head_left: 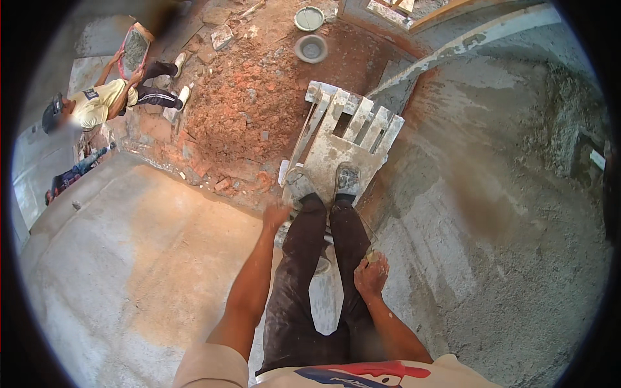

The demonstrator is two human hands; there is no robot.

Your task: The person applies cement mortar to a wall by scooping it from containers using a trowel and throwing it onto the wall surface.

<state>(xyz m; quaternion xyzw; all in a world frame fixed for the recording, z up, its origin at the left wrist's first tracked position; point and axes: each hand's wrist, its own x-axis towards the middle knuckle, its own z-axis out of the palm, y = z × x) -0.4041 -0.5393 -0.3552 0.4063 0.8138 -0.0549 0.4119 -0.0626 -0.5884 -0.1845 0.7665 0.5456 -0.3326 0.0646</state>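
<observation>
My right hand (371,277) is beside my right thigh, its fingers curled round a tool with a pale yellowish end (371,257). A thin, dark line runs up from that end; the tool's kind does not show. My left hand (277,214) hangs by my left shin, near the edge of the rubble, smeared by motion. Whether it holds anything cannot be made out. Below, my mud-caked shoes (347,179) stand on a worn, cement-stained slatted wooden platform (326,158).
Reddish broken soil and rubble (242,110) lie ahead. Beyond are two round basins (309,19). At far left a person (97,103) carries a tray of grey mortar (134,50); another person (81,169) is behind. Rough grey cement (453,258) rises at right, a concrete slab (129,271) at left.
</observation>
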